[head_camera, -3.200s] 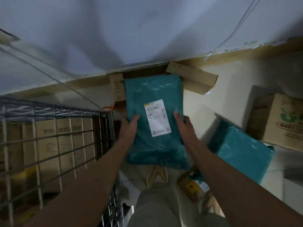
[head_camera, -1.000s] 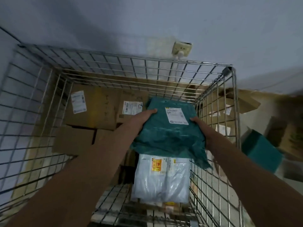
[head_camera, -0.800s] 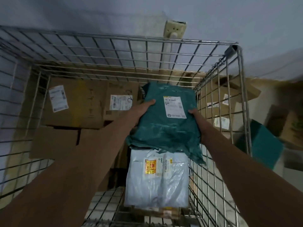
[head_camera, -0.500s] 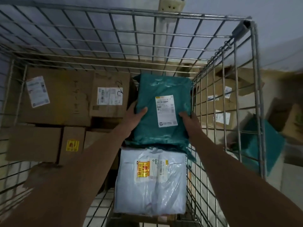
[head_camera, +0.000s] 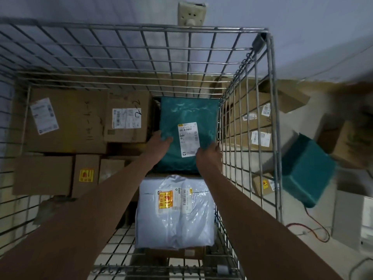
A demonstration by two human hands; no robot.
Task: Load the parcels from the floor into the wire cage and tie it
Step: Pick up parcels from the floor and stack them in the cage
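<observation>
I look down into the wire cage. A teal plastic parcel with a white label lies low in the cage's far right corner. My left hand grips its left edge and my right hand grips its near right corner. Just in front of it lies a white plastic parcel with a yellow sticker. Several cardboard boxes fill the cage's left side.
Outside the cage on the right, a second teal parcel and several cardboard boxes lie on the floor. A red wire runs across the floor. A wall socket sits behind the cage.
I carried the teal parcel from the floor over the cage and lowered it to the far right corner, behind the white parcel. Both hands kept hold of it.
</observation>
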